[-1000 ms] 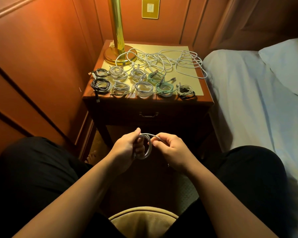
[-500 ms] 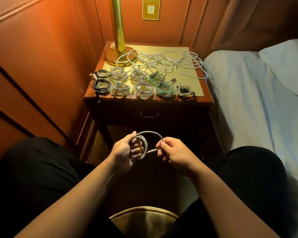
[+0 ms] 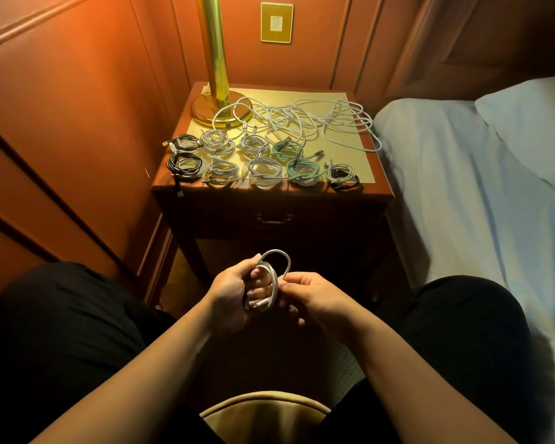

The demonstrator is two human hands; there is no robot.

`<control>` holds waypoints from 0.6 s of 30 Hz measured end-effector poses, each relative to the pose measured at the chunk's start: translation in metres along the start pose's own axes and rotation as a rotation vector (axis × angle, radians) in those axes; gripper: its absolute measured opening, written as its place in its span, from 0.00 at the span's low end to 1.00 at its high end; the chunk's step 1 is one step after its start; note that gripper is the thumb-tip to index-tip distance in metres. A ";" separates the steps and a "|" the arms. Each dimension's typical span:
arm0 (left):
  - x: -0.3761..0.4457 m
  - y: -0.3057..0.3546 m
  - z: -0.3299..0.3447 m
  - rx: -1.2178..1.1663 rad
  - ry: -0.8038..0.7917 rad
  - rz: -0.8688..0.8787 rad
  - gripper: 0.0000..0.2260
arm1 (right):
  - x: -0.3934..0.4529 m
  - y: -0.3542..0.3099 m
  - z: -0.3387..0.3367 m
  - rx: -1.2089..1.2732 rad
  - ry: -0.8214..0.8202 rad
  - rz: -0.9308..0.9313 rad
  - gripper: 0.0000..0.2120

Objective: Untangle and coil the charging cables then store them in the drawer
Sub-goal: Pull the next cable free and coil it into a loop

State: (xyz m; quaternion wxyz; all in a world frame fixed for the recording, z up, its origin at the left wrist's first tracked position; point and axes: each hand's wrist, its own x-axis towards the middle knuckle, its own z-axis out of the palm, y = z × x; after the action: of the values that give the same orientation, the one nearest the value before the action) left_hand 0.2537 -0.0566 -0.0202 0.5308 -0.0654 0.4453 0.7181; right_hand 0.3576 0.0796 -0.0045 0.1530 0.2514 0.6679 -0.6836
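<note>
Between my knees I hold a small coil of white cable (image 3: 271,277). My left hand (image 3: 231,293) grips the coil from the left, fingers through its loops. My right hand (image 3: 308,294) pinches the cable's loose end at the coil's right side. On the wooden nightstand (image 3: 378,195) lie several coiled cables in two rows (image 3: 263,161), black, white and teal. Behind them spreads a tangle of white cables (image 3: 302,120). The closed drawer (image 3: 318,219) has a metal handle (image 3: 274,218) in the nightstand's front.
A brass lamp base (image 3: 220,107) stands at the nightstand's back left. Wood panelling runs along the left and back, with a light switch plate (image 3: 276,23). A bed with white sheet (image 3: 462,187) and pillow (image 3: 532,123) lies to the right.
My right hand has wound the loose end down toward the coil, making the top loop smaller. Both hands came closer together.
</note>
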 end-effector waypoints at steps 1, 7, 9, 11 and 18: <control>0.000 -0.001 0.000 0.045 0.024 0.026 0.21 | 0.000 0.000 0.001 -0.016 0.013 0.006 0.11; -0.003 -0.004 0.002 0.389 0.032 0.149 0.24 | 0.000 -0.001 0.000 0.129 -0.079 0.157 0.06; -0.006 -0.004 0.005 0.466 0.032 0.175 0.23 | -0.003 0.000 0.002 0.030 -0.127 0.136 0.03; -0.006 -0.007 0.004 0.481 0.048 0.205 0.21 | -0.005 0.004 0.004 0.040 -0.139 0.133 0.10; -0.004 -0.009 0.003 0.513 0.076 0.319 0.24 | 0.001 0.010 0.009 0.075 0.036 0.056 0.21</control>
State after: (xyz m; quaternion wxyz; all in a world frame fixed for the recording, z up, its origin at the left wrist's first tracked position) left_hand 0.2639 -0.0570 -0.0207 0.3935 0.1150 0.6362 0.6536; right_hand 0.3614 0.0706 -0.0137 0.1506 0.2878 0.6370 -0.6991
